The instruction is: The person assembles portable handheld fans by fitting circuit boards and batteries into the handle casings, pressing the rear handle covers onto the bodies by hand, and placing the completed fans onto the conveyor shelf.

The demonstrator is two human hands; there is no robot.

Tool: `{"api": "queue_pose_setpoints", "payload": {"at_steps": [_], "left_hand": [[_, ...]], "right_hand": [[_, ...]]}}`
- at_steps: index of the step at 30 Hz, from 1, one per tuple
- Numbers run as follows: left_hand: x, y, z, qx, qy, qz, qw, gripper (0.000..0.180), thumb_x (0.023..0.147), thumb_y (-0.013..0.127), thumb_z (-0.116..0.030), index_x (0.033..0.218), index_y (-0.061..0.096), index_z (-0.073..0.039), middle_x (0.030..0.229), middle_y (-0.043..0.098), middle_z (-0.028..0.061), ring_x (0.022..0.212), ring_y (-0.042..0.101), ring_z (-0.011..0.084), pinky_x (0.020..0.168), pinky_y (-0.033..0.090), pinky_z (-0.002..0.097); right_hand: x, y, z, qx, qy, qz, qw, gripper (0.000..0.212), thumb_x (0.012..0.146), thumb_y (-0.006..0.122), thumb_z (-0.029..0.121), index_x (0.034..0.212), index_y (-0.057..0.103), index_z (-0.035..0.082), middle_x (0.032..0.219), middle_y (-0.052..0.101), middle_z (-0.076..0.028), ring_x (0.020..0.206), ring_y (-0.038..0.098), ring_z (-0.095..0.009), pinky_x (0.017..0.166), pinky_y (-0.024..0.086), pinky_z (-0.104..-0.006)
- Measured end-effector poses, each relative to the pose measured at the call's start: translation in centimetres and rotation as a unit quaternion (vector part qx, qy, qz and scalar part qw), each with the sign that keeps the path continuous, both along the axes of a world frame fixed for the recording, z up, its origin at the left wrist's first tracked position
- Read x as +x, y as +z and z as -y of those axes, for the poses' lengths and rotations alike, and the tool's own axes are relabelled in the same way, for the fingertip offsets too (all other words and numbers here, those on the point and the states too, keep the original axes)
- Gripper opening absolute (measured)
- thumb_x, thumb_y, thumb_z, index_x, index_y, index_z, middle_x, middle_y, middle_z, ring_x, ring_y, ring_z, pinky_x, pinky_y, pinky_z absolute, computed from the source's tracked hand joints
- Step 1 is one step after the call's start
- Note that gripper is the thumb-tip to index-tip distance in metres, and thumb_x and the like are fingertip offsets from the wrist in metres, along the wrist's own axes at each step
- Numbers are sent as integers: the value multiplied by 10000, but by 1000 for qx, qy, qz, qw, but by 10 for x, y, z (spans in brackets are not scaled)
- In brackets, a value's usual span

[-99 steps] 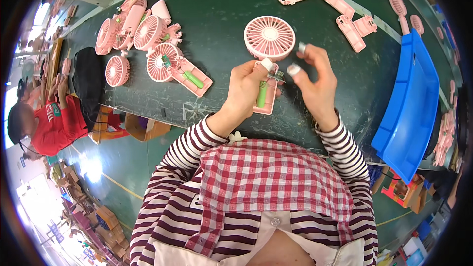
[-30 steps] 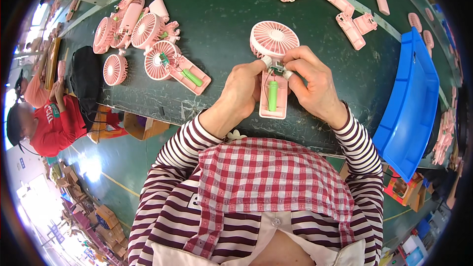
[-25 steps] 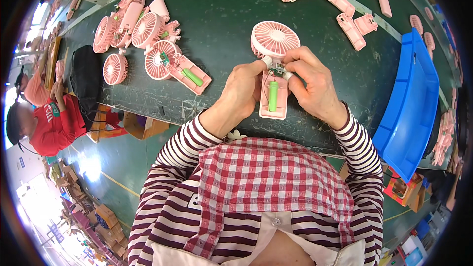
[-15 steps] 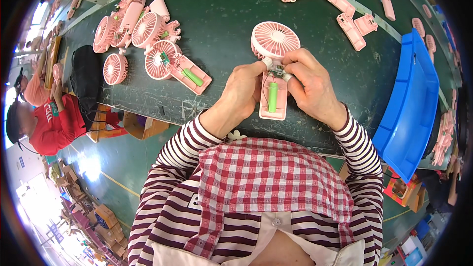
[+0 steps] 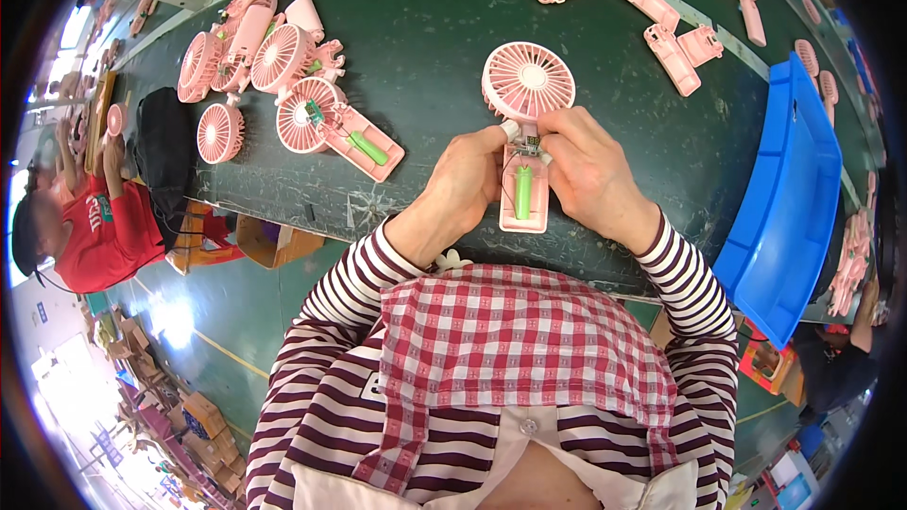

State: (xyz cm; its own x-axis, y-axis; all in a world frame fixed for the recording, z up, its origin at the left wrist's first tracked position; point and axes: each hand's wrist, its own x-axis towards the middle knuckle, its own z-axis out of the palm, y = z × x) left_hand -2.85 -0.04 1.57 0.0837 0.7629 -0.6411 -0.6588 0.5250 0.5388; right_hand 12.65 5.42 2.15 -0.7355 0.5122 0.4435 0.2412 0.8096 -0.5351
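Observation:
A pink handheld fan [image 5: 530, 81] lies in front of me, its round grille away from me and its open handle shell [image 5: 525, 221] toward me. Inside the shell sit a green battery cell [image 5: 522, 191], thin wires and a small circuit board [image 5: 530, 145] near the neck. My left hand [image 5: 455, 179] grips the fan's left side, the white-covered thumb tip on the neck beside the board. From the right, my right hand [image 5: 597, 170] is closed with its fingertips pinched at the board's edge; a white covering shows on its thumb. Those fingers partly hide the neck.
Several pink fans and parts [image 5: 281, 59] are heaped at the left, one open fan [image 5: 364, 144] showing its battery. Pink shell pieces [image 5: 673, 59] lie at the far right. A blue tray [image 5: 789, 198] stands at the bench's right. A person in red [image 5: 111, 241] sits at the left.
My right fingers have drawn closer together at the board, and the fan's handle has shifted slightly right and nearer me. The person at the left has raised a fan a little.

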Motion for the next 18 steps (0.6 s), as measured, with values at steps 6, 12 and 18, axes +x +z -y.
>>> {"api": "queue_pose_setpoints", "payload": {"at_steps": [6, 12, 18], "left_hand": [[-8, -3, 3, 31, -58, -12, 998, 322, 887, 493, -231, 1057, 541, 39, 918, 590, 100, 828, 591, 165, 722, 496, 307], [-7, -12, 7, 80, -109, -107, 985, 297, 840, 593, -135, 1073, 564, 47, 898, 611, 92, 783, 618, 163, 678, 525, 301], [-5, -10, 3, 90, -148, -148, 974, 287, 876, 547, -111, 1103, 536, 64, 936, 613, 98, 784, 629, 150, 670, 539, 273]], "right_hand": [[2, -5, 1, 57, 7, 59, 997, 155, 626, 565, -35, 777, 529, -35, 936, 523, -111, 842, 524, -278, 728, 438, -362], [1, -6, 2, 70, 6, 69, 995, 166, 619, 597, 1, 771, 538, -28, 947, 530, -102, 851, 525, -264, 739, 439, -359], [3, -6, 0, 67, 8, 78, 995, 176, 607, 609, 10, 764, 539, -29, 927, 529, -99, 854, 528, -260, 743, 439, -353]]}}
